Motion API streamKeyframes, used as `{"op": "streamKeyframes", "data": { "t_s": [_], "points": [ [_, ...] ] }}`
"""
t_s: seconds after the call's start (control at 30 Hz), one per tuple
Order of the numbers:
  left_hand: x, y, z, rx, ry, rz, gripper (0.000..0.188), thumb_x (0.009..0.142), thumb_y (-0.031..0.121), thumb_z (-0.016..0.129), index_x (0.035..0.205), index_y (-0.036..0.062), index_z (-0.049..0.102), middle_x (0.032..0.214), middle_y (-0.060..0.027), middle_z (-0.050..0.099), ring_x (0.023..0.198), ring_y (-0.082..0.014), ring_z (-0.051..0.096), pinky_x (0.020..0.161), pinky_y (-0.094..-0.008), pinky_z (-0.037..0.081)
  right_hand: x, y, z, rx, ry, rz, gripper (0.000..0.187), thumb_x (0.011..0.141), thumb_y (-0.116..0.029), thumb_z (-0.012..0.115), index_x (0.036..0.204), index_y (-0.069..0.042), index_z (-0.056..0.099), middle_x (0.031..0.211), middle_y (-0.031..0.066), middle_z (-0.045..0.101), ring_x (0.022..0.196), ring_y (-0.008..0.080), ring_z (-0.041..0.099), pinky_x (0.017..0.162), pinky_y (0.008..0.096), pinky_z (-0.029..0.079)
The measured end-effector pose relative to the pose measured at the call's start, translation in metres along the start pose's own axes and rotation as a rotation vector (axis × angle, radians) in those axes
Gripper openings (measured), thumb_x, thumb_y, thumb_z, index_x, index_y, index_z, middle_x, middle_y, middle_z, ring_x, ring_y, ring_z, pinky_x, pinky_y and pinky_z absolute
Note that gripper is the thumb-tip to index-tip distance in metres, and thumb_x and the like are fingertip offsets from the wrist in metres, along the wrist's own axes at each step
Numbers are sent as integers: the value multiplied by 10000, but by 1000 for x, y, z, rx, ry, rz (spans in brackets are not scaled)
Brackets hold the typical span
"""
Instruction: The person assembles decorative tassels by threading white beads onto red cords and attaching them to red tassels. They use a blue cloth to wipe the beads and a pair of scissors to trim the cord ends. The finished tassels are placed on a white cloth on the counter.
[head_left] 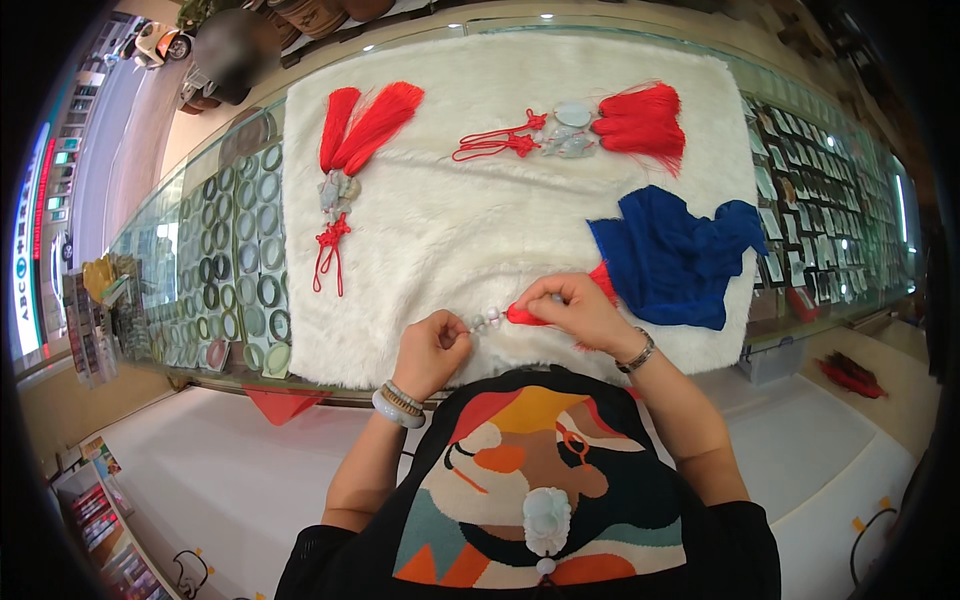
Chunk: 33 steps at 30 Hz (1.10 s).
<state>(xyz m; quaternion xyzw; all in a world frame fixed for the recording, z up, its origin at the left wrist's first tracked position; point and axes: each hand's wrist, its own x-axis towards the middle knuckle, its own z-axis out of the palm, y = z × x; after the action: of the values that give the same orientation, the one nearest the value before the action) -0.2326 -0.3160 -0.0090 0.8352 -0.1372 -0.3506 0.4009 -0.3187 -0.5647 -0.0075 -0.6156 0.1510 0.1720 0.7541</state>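
Close in front of me, a pendant with pale beads (489, 319) and a red tassel (527, 315) stretches between my hands. My left hand (434, 350) has thumb and fingers pinched at the beaded end. In my right hand (583, 314), the fingers close on the red top of the tassel. More red strands show behind that hand, beside a crumpled blue cloth (684, 262). Everything rests on a white plush cloth (470, 225). Farther left lie red-tasselled pendants with carved pale stones (338, 192). Similar pendants (570, 132) lie at the far right.
The plush cloth covers a glass counter (170, 262). Rows of green bangles (222, 240) show under the glass at left, and small carded pieces (800, 190) at right. A display rack (92, 325) stands by the left end.
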Motion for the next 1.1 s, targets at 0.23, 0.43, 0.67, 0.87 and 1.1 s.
{"op": "streamKeyframes", "data": {
  "t_s": [0.23, 0.43, 0.67, 0.87, 1.1],
  "points": [
    [1, 9, 2, 201, 59, 72, 141, 792, 125, 680, 862, 3, 694, 670, -101, 658, 587, -189, 636, 594, -311, 506, 0, 13, 23, -937, 172, -462, 312, 797, -205, 761, 1084, -95, 706, 812, 94, 657, 769, 282, 650, 670, 399, 512],
    [-1, 5, 1, 148, 39, 54, 140, 815, 101, 687, 885, -19, 706, 671, -69, 652, 598, -128, 604, 585, -274, 488, -3, 11, 14, -1083, 223, -394, 168, 777, -157, 725, 909, -79, 655, 806, 100, 652, 826, 297, 659, 706, 419, 526],
    [-11, 41, 6, -96, -80, -101, 108, 899, 87, 691, 918, -19, 694, 674, 16, 625, 593, -36, 529, 548, -221, 437, -18, -52, -16, -1275, 234, -444, 28, 785, -83, 638, 786, -61, 623, 759, 108, 637, 801, 290, 660, 664, 403, 532],
    [13, 67, 31, -171, 144, 283, 90, 914, 67, 678, 918, -21, 693, 654, 1, 621, 555, -29, 493, 515, -202, 415, -10, -105, -41, -1398, 447, -577, 59, 800, -86, 642, 858, -74, 647, 751, 93, 642, 765, 285, 657, 643, 397, 524],
    [40, 33, 55, -215, 169, 48, 86, 913, 54, 664, 916, -32, 666, 736, -6, 671, 635, -39, 604, 567, -196, 472, -6, -30, -18, -819, 411, -256, 159, 882, -227, 672, 880, -69, 695, 664, 158, 646, 585, 317, 638, 541, 435, 487]
  ]
}}
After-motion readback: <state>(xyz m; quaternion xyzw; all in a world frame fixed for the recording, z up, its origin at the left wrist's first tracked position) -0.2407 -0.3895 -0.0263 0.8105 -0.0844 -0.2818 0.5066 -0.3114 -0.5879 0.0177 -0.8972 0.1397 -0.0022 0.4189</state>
